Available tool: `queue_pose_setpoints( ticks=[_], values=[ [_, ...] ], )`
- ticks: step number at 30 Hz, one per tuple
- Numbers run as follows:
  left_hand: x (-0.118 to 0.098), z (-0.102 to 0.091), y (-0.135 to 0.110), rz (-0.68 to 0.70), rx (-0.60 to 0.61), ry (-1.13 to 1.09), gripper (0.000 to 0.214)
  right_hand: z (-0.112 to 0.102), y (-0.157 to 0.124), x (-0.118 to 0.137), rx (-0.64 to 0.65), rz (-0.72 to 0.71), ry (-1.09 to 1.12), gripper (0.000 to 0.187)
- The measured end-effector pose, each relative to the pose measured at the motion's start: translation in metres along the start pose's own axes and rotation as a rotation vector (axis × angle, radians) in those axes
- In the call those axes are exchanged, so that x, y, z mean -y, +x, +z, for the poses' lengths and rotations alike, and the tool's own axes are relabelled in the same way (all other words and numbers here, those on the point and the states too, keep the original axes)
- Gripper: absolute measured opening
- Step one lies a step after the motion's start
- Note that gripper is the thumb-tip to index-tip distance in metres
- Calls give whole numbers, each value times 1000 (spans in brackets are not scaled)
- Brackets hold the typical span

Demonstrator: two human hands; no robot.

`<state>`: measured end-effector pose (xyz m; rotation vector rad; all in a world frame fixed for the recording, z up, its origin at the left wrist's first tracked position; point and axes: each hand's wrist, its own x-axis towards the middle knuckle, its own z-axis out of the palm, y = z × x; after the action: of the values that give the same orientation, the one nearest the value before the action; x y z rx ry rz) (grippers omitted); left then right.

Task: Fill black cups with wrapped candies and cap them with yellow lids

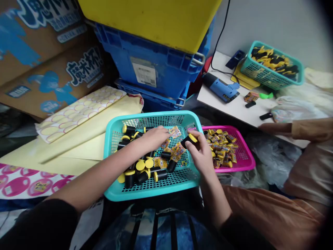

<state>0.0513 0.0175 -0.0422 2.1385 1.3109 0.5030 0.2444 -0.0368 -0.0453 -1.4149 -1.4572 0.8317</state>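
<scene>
In a turquoise basket (pixel 110 187) on my lap lie several black tubes with yellow caps (pixel 161 175), loose black tubes and small printed wrappers (pixel 178 150). My right hand (pixel 201 152) is closed around a black tube with a yellow cap (pixel 189 139), above the basket's right side. Over the basket's middle, my left hand (pixel 155 137) has its fingers bent together and pointing down beside a printed wrapper (pixel 165 143). Its fingertips are partly hidden, so what they hold cannot be made out. Small colored beads (pixel 184 163) lie on the basket floor.
A pink basket (pixel 247 158) of yellow wrapped tubes stands at right. Beyond it, a white table (pixel 212 91) bears a blue heat gun (pixel 221 87) and another turquoise basket (pixel 273 81). A co-worker's arm (pixel 278 129) reaches in. Blue crates (pixel 156 66) and cartons (pixel 59 83) stand behind.
</scene>
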Motion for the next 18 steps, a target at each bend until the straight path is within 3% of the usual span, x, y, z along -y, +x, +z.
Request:
queue_pose_setpoints(
  ticks=[3, 6, 11, 14, 18],
  values=[
    [12, 16, 19, 71, 145, 122, 16, -3, 1, -12, -168, 101, 231, 31],
    [18, 17, 23, 68, 236, 216, 7, -4, 5, -22, -277, 146, 412, 34],
    [-10, 23, 23, 64, 85, 319, 24, -8, 12, -24, -395, 67, 570, 34],
    [-28, 46, 26, -91, 145, 203, 23, -8, 13, -22, -392, 79, 570, 31],
    [-26, 66, 33, -235, 266, 62, 16, -8, 11, -28, -340, 111, 570, 29]
  ],
)
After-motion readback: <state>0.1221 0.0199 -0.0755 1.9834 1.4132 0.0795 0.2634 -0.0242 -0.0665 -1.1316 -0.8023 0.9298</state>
